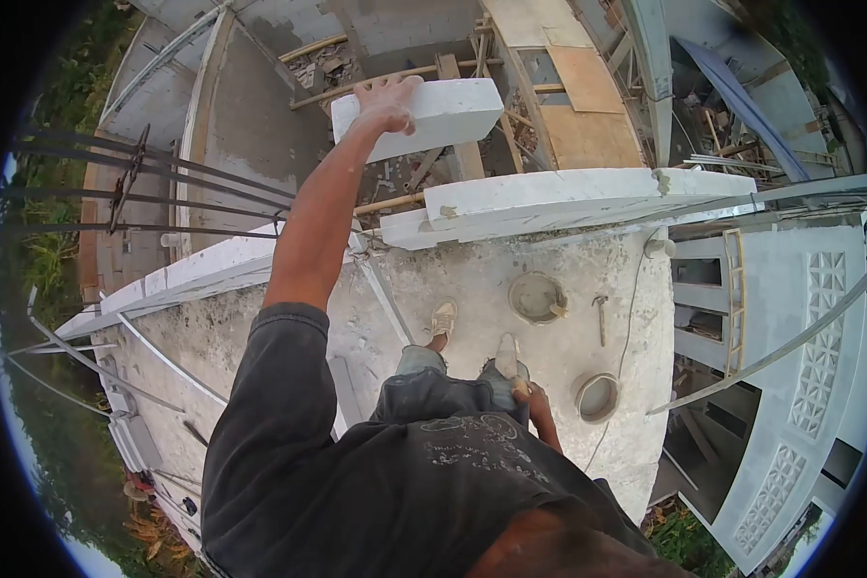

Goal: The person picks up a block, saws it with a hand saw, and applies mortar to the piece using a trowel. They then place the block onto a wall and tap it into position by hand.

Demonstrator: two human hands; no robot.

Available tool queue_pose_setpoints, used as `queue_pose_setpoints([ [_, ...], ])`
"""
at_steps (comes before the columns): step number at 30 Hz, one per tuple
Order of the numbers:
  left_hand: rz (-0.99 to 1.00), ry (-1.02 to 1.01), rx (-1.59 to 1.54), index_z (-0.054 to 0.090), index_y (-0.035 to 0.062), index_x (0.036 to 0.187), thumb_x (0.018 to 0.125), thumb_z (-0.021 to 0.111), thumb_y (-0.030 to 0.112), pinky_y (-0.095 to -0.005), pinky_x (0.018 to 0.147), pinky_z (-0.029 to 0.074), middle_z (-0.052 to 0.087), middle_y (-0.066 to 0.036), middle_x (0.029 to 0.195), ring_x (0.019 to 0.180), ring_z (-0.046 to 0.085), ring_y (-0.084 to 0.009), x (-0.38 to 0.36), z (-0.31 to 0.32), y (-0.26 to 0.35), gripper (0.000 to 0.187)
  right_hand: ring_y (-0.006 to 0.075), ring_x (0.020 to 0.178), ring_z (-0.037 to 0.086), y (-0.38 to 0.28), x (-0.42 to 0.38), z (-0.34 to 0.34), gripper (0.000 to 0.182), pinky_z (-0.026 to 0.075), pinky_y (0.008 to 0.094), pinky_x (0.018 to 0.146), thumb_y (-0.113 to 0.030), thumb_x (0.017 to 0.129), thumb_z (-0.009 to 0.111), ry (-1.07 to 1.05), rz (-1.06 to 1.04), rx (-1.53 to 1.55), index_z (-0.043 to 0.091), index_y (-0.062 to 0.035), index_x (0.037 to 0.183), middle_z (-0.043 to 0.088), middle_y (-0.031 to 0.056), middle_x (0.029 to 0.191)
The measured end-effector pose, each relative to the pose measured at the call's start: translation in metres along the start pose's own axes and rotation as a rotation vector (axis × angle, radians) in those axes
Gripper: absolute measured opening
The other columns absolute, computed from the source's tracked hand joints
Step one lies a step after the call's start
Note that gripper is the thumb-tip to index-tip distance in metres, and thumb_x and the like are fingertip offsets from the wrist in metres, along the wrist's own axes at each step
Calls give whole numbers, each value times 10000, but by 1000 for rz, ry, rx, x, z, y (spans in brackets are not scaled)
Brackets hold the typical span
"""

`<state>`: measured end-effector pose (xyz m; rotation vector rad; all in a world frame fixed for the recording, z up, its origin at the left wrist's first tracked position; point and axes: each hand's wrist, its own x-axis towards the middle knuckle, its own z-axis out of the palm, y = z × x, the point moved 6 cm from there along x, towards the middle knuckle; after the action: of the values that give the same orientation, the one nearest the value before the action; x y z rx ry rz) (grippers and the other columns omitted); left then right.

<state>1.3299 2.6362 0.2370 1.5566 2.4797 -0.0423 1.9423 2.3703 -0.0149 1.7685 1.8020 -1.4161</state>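
The left hand [387, 104] stretches out past the low block wall [568, 200], its fingers spread and curled over 1 end of a white block [458, 108], which appears to hang over the drop. The right hand [528, 393], down by the thigh, is closed around the handle of a trowel [507, 353].

With only 1 hand on the block, dusty faces or its far-end weight could make it twist loose and fall onto the rubble [329, 69] below. Leaning over such a low wall could cost the person balance; the cable [627, 339] could catch a foot.

The floor is rough, stained concrete [588, 270], carrying 2 round tubs [538, 298] [597, 397] and a hammer [602, 321]. Around it are rebar [178, 171], plywood sheets [590, 85] and unfinished walls.
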Motion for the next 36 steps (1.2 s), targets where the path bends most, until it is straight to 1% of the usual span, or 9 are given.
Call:
queue_pose_setpoints([
  [1, 10, 9, -2, 431, 288, 1468, 536, 868, 204, -580, 1045, 284, 536, -72, 1355, 1325, 438, -335, -7, -21, 10, 1033, 402, 1156, 626, -2, 0, -7, 631, 472, 444, 995, -394, 812, 720, -30, 28, 35, 617, 17, 1280, 660, 279, 1202],
  [9, 188, 298, -105, 455, 254, 1450, 518, 817, 243, -529, 1005, 281, 558, -103, 1312, 1272, 459, -330, -123, -144, 86, 1000, 362, 1018, 682, 23, 92, -72, 566, 509, 442, 879, -350, 812, 722, -62, -328, -152, 638, 36, 1218, 704, 251, 1071],
  [12, 108, 249, -226, 452, 202, 1445, 531, 800, 285, -524, 1015, 296, 558, -117, 1294, 1260, 475, -325, -202, -155, 106, 982, 314, 923, 693, 47, 123, -105, 524, 518, 429, 815, -321, 820, 717, -151, -390, -182, 648, 43, 1189, 712, 229, 1004],
  [14, 62, 229, -304, 457, 174, 1436, 538, 792, 305, -519, 1018, 309, 558, -124, 1284, 1254, 480, -327, -243, -146, 110, 968, 408, 1068, 661, 69, 144, -123, 598, 515, 439, 912, -324, 825, 733, -264, -380, -270, 600, 74, 1250, 669, 287, 1146],
  [17, -116, 101, -396, 458, 146, 1427, 534, 784, 315, -500, 1014, 335, 545, -130, 1296, 1256, 477, -331, -328, -99, 113, 966, 387, 986, 690, 73, 139, -151, 532, 532, 443, 839, -272, 835, 703, -366, -356, -397, 609, 99, 1205, 694, 274, 1065],
  [21, -541, 39, -426, 468, 140, 1407, 541, 787, 299, -478, 991, 357, 533, -111, 1288, 1239, 477, -333, -461, 25, 114, 936, 418, 949, 691, 101, 176, -163, 500, 533, 470, 806, -286, 849, 640, -534, -391, -504, 618, 88, 1181, 690, 287, 1044],
  [27, -1121, -16, -206, 500, 110, 1326, 640, 741, 83, -446, 869, 373, 546, -111, 1146, 1066, 519, -313, -662, 200, 188, 727, 429, 962, 684, 72, 237, -159, 502, 530, 475, 816, -297, 844, 631, -634, -392, -872, 623, 81, 1173, 686, 291, 1042],
  [35, -1916, -189, -382, 527, 120, 1273, 631, 794, 105, -473, 851, 394, 551, -89, 1150, 1091, 516, -308, -888, 333, 368, 696, 443, 980, 674, -55, 327, -18, 505, 527, 482, 830, -313, 838, 620, -657, -597, -1294, 629, 73, 1163, 681, 297, 1040],
  [36, -2024, -215, -447, 515, 122, 1285, 633, 799, 118, -480, 857, 396, 545, -93, 1161, 1097, 515, -314, -903, 345, 397, 711, 450, 1010, 660, -86, 270, 10, 510, 518, 494, 856, -330, 824, 624, -663, -716, -1432, 634, 61, 1151, 676, 298, 1058],
])
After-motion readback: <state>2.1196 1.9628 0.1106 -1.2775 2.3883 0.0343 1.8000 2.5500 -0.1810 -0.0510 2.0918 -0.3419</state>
